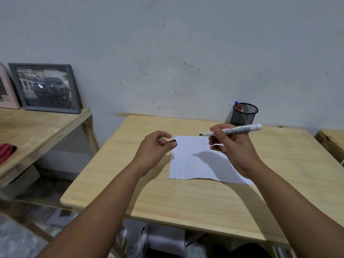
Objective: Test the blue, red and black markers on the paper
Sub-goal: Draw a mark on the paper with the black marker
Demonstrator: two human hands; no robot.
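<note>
My right hand (229, 146) grips an uncapped white board marker with a black tip (240, 129), held above the white paper (193, 164) with the tip pointing left. My left hand (155, 149) pinches the marker's black cap (172, 141) just off the paper's top left corner. The paper lies flat on the wooden table (149, 192). At the back right stands a black mesh pen cup (244, 114) holding a blue marker (236, 104) and a red marker (240, 107).
A lower wooden side table (37, 131) on the left carries a grey picture frame (44, 88), a pink frame (5, 90) and a red cloth (6, 152). Another wooden surface (333, 140) shows at the right edge. The wall is close behind.
</note>
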